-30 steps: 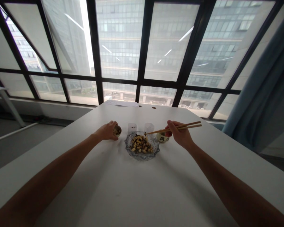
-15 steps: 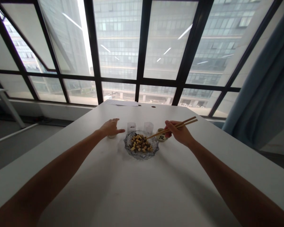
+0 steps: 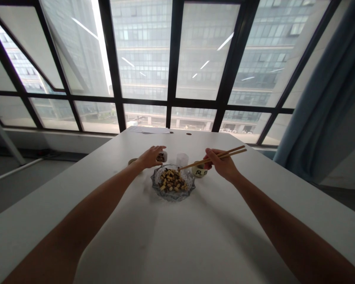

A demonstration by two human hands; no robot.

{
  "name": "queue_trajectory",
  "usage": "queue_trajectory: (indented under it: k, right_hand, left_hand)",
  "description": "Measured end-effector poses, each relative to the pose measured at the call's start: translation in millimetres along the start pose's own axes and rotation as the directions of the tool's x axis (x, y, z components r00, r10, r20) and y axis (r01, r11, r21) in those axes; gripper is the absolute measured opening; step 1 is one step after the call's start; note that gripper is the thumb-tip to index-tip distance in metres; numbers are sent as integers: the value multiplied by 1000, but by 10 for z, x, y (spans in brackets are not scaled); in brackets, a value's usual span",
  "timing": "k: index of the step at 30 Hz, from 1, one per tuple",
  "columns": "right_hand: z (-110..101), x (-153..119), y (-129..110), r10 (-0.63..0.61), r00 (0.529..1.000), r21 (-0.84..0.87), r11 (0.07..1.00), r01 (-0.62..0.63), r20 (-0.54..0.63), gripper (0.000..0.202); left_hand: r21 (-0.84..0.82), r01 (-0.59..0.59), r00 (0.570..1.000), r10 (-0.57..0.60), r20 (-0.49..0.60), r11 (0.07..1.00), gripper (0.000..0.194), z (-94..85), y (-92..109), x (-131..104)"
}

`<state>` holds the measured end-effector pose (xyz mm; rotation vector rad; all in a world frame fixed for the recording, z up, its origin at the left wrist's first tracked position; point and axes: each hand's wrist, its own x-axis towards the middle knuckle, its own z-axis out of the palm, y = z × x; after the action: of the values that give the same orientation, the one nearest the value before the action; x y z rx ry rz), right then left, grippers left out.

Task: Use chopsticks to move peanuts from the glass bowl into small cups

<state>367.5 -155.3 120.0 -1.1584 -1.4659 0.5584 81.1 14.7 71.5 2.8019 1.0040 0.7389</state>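
My left hand (image 3: 150, 157) is wrapped round a small clear cup (image 3: 165, 156), which tilts and shows dark bits inside. Chopsticks (image 3: 225, 154) are held in my right hand (image 3: 220, 163), their tips at the far edge of the nuts. Those pale, peanut-like nuts (image 3: 173, 182), with dark pieces among them, fill the middle of a scalloped glass bowl (image 3: 154, 192). Behind the bowl stands a second clear cup (image 3: 182, 159). A round jar (image 3: 198, 172) with black characters is beside my right fingers. Another round container (image 3: 132, 161) is partly hidden by my left wrist.
All this rests on a long white table (image 3: 177, 240). White papers (image 3: 149, 129) and a dark round spot (image 3: 188, 134) are at its far end. Windows (image 3: 207, 51) rise beyond it, and a blue curtain (image 3: 316, 106) hangs at the right.
My left hand has moved right from over the left container and taken hold of the clear cup, now tilted. My right hand still holds the chopsticks at the nuts. The view has shifted slightly.
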Motion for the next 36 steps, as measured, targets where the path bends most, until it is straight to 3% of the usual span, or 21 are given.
queue_trajectory:
  k: [3,8,11,15,18,23,26,29,32,36]
  right_hand:
    - [-5,3,9,-4,1000,-9,1000,3,-27,62]
    - [-16,10,-3,-26,999,-50,998,24,-34,63]
    - [12,-2,-4,-71,992,-60,996,64,-106,61]
    - [152,-74,24,-182,944,-73,983,168,-275,57]
    - [306,-124,78,-223,924,-106,974,199,-312,53]
    - [450,-66,193,-193,977,-174,969,175,-93,51]
    - [388,-1,188,-150,977,-100,986,135,-153,58]
    - [246,35,89,-83,983,-42,996,77,-162,67]
    - [129,30,-46,22,999,-78,997,-18,43,71]
    - [135,-25,-130,98,953,-159,986,-53,288,70]
  left_hand:
    - [49,-42,999,44,-28,998,79,-31,55,-9]
    - [-45,105,989,-109,-96,993,80,-33,106,-17]
    - [-100,166,977,-177,-119,981,81,-16,125,-2]
    - [-108,86,983,-103,-154,990,79,-22,225,41]
    - [-76,-4,983,-10,-181,997,77,-60,361,65]
    - [-70,-77,979,62,-195,995,74,-125,530,62]
    - [-65,-25,985,14,-172,998,71,-128,529,52]
    - [-8,148,985,-148,-93,989,71,-95,463,58]
    - [70,301,953,-299,-38,951,69,-41,376,73]
    - [111,378,923,-383,25,919,71,26,291,81]
